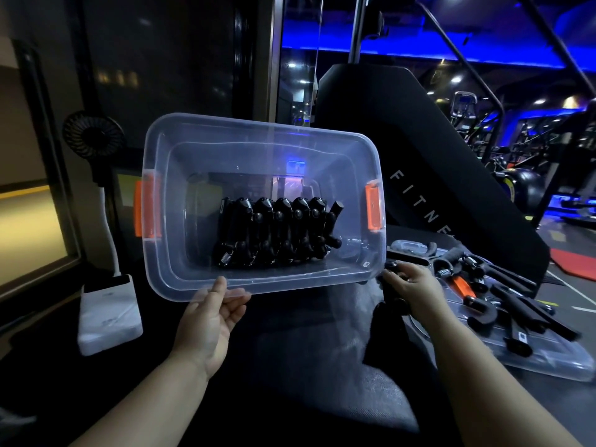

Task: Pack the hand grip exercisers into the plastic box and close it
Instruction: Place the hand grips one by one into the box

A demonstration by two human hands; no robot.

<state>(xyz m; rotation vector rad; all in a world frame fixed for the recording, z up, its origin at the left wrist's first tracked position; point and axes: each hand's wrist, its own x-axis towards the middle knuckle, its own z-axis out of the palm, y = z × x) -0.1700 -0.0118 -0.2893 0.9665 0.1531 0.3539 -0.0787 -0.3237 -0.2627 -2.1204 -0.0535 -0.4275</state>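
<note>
A clear plastic box (pixel 154 266) with orange latches is tilted up so its open top faces me. Several black hand grip exercisers (pixel 277 233) lie in a tight row against its lower wall. My left hand (pixel 216 312) grips the box's near rim, thumb on the edge. My right hand (pixel 411 287) is closed around a black hand grip exerciser (pixel 392 304) just below the box's right corner. More exercisers (pixel 490 295), one with orange handles, lie in a loose pile on the clear lid (pixel 548 359) at the right.
A white stand (pixel 109 311) with a small black fan (pixel 93 133) is at the left. A black padded gym bench (pixel 419 156) rises behind the box. Dark cloth covers the surface in front of me. Gym machines stand far right.
</note>
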